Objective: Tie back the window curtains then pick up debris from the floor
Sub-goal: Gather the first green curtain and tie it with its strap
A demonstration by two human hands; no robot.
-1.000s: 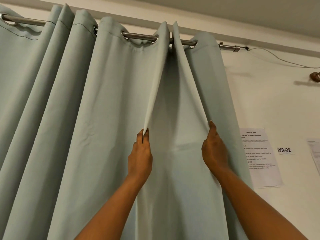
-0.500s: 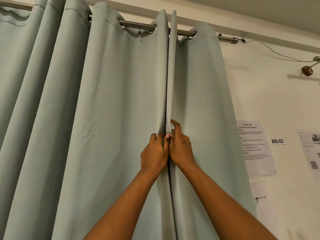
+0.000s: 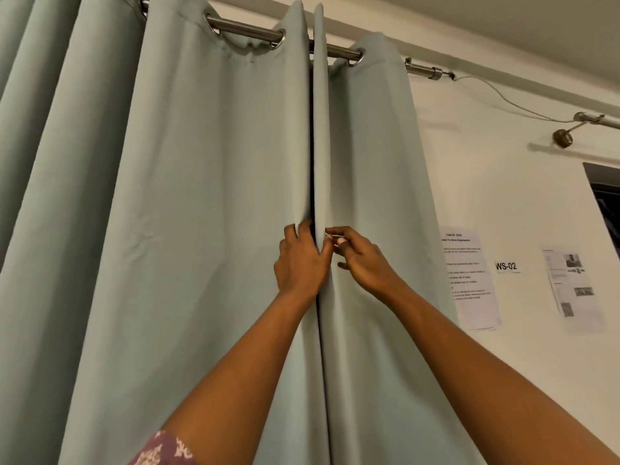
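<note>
A pale grey-green curtain hangs in deep folds from a metal rod and fills the left and middle of the view. Two of its folds are pressed together into a narrow vertical pleat at the centre. My left hand grips the left fold at about mid-height. Right beside it, my right hand pinches the right fold with fingertips and thumb. The two hands touch at the pleat. No floor or debris shows in this view.
The rod ends at a bracket on the white wall, with a thin wire running right to a second rod. Printed sheets and a WS-02 label are stuck on the wall. A dark opening sits at the right edge.
A second ago my hands held two folds apart; they have brought them together into one pleat. Since half a second ago my right hand has shifted to a fingertip pinch.
</note>
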